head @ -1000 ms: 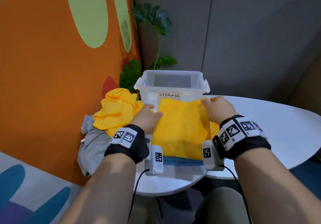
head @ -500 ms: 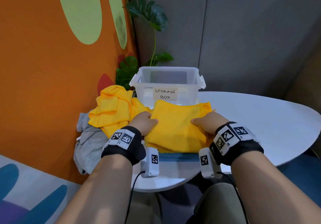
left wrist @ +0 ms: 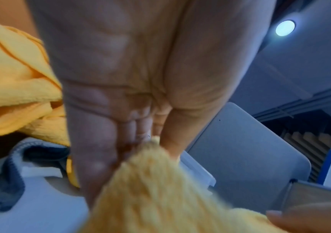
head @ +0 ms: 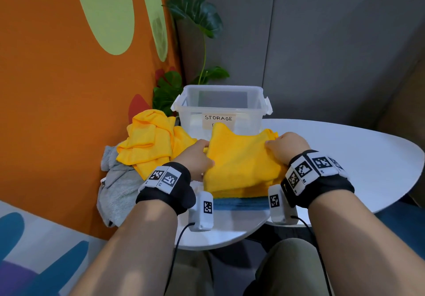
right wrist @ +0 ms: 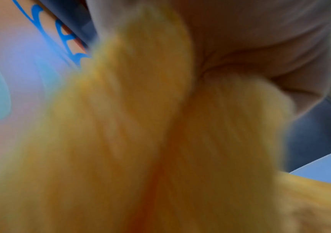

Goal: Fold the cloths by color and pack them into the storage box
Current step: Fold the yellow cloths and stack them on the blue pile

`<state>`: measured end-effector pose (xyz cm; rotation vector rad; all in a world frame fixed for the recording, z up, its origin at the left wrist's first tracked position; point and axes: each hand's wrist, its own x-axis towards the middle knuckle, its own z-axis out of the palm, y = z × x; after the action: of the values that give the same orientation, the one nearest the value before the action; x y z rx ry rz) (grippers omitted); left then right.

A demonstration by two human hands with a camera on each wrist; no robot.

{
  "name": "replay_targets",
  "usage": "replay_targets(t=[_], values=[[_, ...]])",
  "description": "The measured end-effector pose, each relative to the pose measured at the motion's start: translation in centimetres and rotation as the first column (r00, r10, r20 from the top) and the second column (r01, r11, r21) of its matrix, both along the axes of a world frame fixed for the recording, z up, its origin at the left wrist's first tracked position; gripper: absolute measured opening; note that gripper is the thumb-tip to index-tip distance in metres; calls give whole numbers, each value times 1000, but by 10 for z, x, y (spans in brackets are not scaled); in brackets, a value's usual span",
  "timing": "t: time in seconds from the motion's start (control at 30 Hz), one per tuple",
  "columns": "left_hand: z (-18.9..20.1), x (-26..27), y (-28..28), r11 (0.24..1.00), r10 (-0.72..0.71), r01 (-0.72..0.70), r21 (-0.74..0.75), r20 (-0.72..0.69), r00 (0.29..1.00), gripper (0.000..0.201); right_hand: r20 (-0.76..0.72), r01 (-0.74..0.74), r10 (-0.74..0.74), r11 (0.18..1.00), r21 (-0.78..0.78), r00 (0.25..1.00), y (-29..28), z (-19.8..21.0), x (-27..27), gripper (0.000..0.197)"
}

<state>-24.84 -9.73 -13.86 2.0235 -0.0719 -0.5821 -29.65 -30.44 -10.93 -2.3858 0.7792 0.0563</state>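
A folded yellow cloth lies on a stack with a blue cloth under it, at the near edge of the white table. My left hand pinches the cloth's left edge; the left wrist view shows the yellow cloth caught between fingers and thumb. My right hand grips the right edge, with the bunched yellow cloth filling the right wrist view. The far edge of the cloth is raised in front of the clear storage box, which stands behind the stack.
A loose heap of yellow cloths and a grey cloth lie left of the stack, against the orange wall. A green plant stands behind the box. The table's right half shows bare white surface.
Both hands have drawn back toward me along the cloth and now hold its side edges. The cloth's far edge has risen and covers the lower part of the box label.
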Motion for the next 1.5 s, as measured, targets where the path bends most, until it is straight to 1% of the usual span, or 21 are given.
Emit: replay_targets(t=[0.03, 0.1, 0.17, 0.2, 0.3, 0.37, 0.43, 0.5, 0.6, 0.67, 0.73, 0.83, 0.9, 0.97, 1.17, 1.2, 1.27, 1.33, 1.4, 1.47, 1.5], values=[[-1, -2, -1, 1000, 7, -7, -7, -28, 1000, 39, -71, -19, 18, 1000, -17, 997, 1, -1, -3, 26], [-3, -5, -1, 999, 25, -23, 31, -44, 999, 26, -162, -67, 61, 997, -36, 985, 3, -8, -7, 34], [-4, -9, -3, 994, 7, -5, 109, -20, 1000, 12, -202, -94, 85, 995, -34, 976, 5, -14, -11, 36], [-4, -11, -3, 989, -1, 1, 145, 2, 1000, 12, -202, -97, 89, 995, -34, 975, 6, -16, -11, 36], [-2, -11, -6, 988, 1, -17, 157, 104, 995, 21, -122, -81, 75, 996, -47, 990, 5, -15, -8, 33], [1, -7, -9, 988, -12, -20, 150, 210, 978, 31, -31, -36, 34, 998, -52, 999, 2, -14, -4, 31], [5, -4, -12, 988, -25, -19, 151, 283, 959, 34, 43, 18, -16, 999, -49, 999, -3, -13, -2, 29], [5, -4, -14, 988, -30, -14, 156, 277, 960, 37, 33, 54, -52, 997, -56, 998, -6, -13, -2, 28], [-5, -6, -15, 978, -38, -2, 207, 188, 981, 44, -105, 30, -38, 996, -82, 994, -6, -19, -6, 29], [-12, -7, -13, 973, -26, -8, 229, 147, 989, 49, -164, 13, -29, 995, -100, 986, -6, -24, -9, 28], [-14, -8, -12, 977, -2, -22, 214, 110, 994, 53, -176, 6, -26, 994, -113, 984, -7, -25, -10, 27], [-15, -8, -13, 987, 23, -32, 159, 61, 998, 44, -109, 33, -44, 994, -102, 993, -7, -22, -8, 29], [-12, -6, -12, 988, 19, -34, 150, 96, 995, 37, -52, 69, -73, 994, -84, 996, -5, -20, -7, 30], [-9, -6, -10, 985, 18, -40, 166, 133, 991, 37, -47, 71, -75, 995, -68, 996, -2, -21, -7, 32], [-8, -12, -6, 944, -50, -7, 330, 163, 985, 50, -100, 81, -83, 997, -20, 992, 6, -21, -10, 38], [-9, -11, -6, 936, -66, -6, 353, 192, 979, 52, -88, 95, -96, 995, -24, 991, 7, -19, -10, 37], [-7, -8, -7, 929, -71, -40, 368, 283, 956, 54, -33, 118, -122, 988, -97, 992, 9, -13, -10, 36], [-2, -5, -7, 929, -64, -90, 359, 396, 916, 49, 39, 85, -79, 973, -216, 996, 14, -5, -9, 36], [1, -3, -8, 919, -133, -81, 385, 498, 857, 40, 88, -9, 38, 952, -306, 995, 21, 0, -7, 36], [0, -1, -12, 888, -261, -12, 459, 526, 809, 38, 53, -144, 170, 934, -326, 984, 32, -2, -5, 45], [-4, 0, -14, 853, -345, 42, 520, 502, 793, 39, -12, -217, 225, 922, -321, 974, 38, -8, -5, 57]])
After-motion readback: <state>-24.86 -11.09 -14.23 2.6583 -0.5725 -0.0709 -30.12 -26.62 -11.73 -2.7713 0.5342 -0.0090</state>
